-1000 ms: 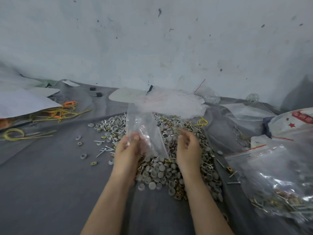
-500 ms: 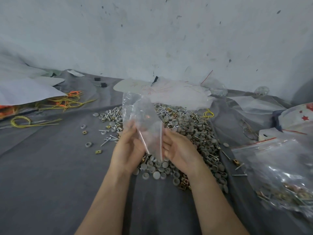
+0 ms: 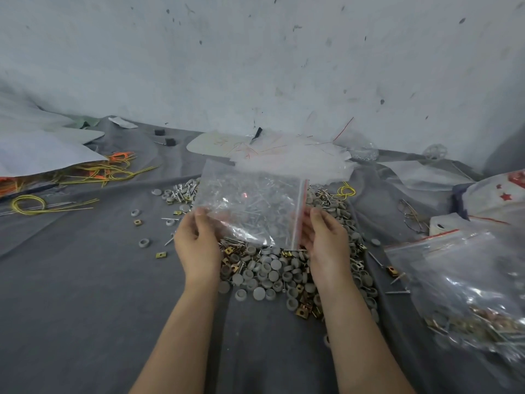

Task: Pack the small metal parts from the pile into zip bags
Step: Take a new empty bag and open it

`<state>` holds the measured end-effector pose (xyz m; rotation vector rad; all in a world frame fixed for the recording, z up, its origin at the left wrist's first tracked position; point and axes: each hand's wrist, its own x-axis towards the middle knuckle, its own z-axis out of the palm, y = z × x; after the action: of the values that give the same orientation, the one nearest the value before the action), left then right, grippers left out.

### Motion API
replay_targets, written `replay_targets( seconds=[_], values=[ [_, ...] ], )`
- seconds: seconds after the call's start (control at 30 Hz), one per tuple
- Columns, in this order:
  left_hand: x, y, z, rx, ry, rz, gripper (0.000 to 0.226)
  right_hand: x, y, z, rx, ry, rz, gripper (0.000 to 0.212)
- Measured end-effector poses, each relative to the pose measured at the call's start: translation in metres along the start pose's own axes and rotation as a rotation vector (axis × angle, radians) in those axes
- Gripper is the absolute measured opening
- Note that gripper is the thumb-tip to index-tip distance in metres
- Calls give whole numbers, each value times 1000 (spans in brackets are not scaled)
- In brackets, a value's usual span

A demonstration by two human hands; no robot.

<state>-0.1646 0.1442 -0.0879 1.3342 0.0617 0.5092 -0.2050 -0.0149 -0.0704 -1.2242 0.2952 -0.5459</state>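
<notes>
Grey cloth surface under a wall: empty bag being readied.
Left hand and right hand are pinching the bag flat above the pile, fingers narrow on its edges, likely to find the zip.

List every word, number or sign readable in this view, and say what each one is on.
No text here reads clearly.
White sack at the right edge: red stars and a red patch, its print cut off and blurred, unreadable.
Pale sheet by the wall: faint red scribbles, not legible.
Clear zip bag held by the left hand and right hand: only a red zip strip, no print.
</notes>
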Motion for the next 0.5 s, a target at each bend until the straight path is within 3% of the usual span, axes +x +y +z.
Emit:
replay_targets(
  seconds=[0.17, 0.33, 0.5],
  values=[
    [-1, 2, 1, -12, 7, -41, 23, -3, 3, 5, 39, -116, 61, 24],
    [-2, 2, 0, -56, -24, -86, 21, 0, 10, 2, -189, -32, -25, 18],
    [-1, 2, -1, 9, 82, -88, 23, 1, 10, 2, -198, -25, -57, 22]
  ],
)
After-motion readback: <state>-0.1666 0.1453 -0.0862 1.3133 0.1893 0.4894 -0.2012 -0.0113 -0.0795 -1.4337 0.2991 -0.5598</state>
